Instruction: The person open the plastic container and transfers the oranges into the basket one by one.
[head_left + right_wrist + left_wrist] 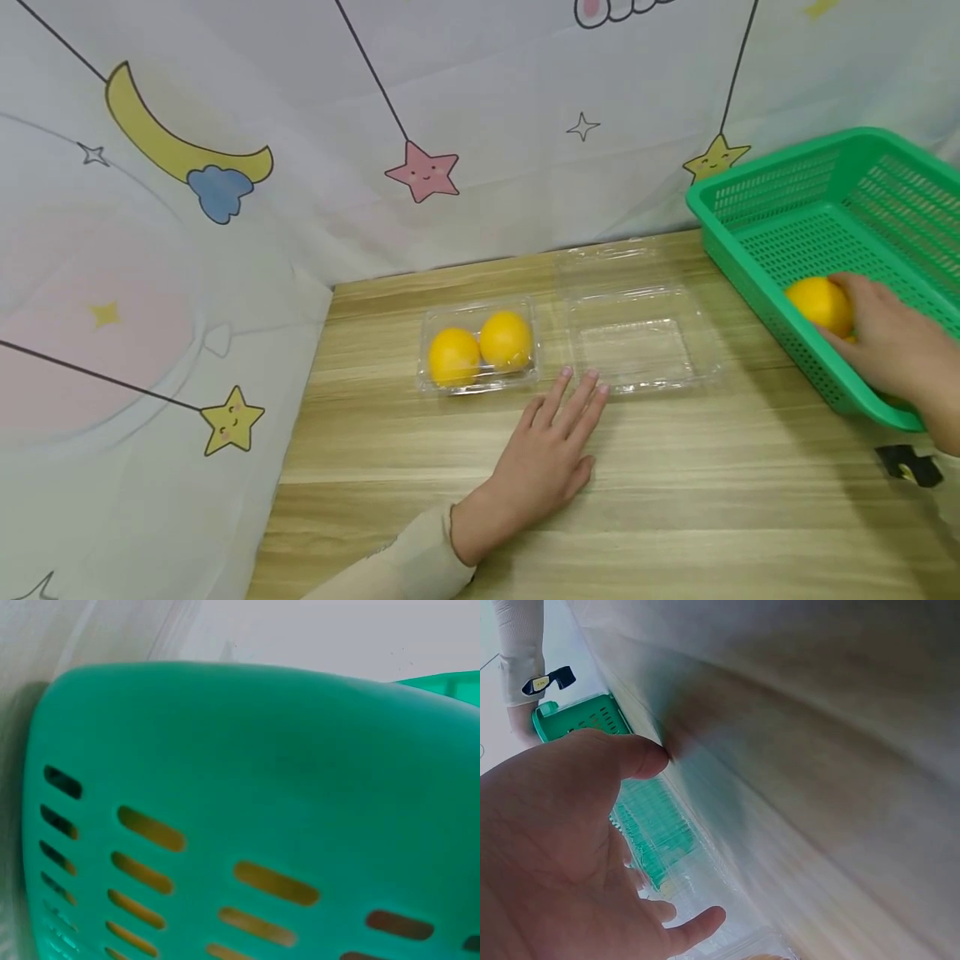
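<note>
My right hand [896, 346] reaches into the green basket [772, 312] and grips an orange [817, 303] near its left wall. A bit of another orange shows below that one. In the right wrist view the basket wall [225, 750] hides the hand, and orange colour shows through its slots. Palm down over the table, my left hand [543, 458] has its fingers extended, tips right at the front edge of an empty clear plastic box [637, 354] with its lid open. Left of it, a closed clear box [422, 379] holds two oranges [453, 357].
A pale curtain [495, 225] printed with stars and a moon hangs behind and left of the wooden table [675, 500]. Along the right wrist sits a black strap [909, 465]. The basket stands at the table's back right.
</note>
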Demonstrator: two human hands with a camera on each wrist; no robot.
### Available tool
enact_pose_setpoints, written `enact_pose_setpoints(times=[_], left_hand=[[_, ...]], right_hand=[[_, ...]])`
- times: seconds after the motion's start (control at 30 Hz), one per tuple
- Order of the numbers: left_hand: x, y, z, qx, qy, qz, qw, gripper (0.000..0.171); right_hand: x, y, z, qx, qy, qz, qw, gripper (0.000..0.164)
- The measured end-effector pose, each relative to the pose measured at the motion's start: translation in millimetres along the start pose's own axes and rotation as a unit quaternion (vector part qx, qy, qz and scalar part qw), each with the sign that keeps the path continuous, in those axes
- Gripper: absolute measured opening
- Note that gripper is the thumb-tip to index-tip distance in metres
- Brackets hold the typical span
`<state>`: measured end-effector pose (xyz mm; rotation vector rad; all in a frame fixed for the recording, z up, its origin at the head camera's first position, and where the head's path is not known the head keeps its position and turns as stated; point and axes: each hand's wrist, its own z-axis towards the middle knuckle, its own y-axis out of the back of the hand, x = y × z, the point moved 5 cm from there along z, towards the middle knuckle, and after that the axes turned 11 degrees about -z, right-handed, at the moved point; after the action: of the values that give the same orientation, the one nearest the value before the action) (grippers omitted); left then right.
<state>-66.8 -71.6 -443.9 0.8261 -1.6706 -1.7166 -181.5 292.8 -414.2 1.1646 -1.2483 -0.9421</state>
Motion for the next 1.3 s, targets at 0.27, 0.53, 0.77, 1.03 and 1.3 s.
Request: enact_pose_setpoints(times=[0.27,0.53,0.77,1.03,1.3], left_hand=[[-0.3,-0.6,0.2,0.000,0.003,0.005,1.0000,0.092],[-1.0,-0.7,0.1,0.004,0.003,0.004,1.0000,0.091],[-0.5,-0.8,0.8,0.002,0.004,0.011,0.9999,0.092],[0.7,0.1,0.5,-0.002,0.002,0.005,1.0000,0.092],[3.3,0.7,3.0,-0.001,0.005,0.001,1.0000,0.093]], right_hand=[[-1.9,-1.1,0.4,-0.002,0.014,0.004,1.000,0.066],[-2.7,-2.1,0.8,-0.006,0.024,0.011,1.000,0.063],[-3.7,-2.8,2.2,-0.002,0.022,0.005,1.000,0.068],[-2.8,-1.2,1.4,0.000,0.016,0.005,1.000,0.074],[-2.8,-0.1,0.8,-0.002,0.016,0.008,1.000,0.075]])
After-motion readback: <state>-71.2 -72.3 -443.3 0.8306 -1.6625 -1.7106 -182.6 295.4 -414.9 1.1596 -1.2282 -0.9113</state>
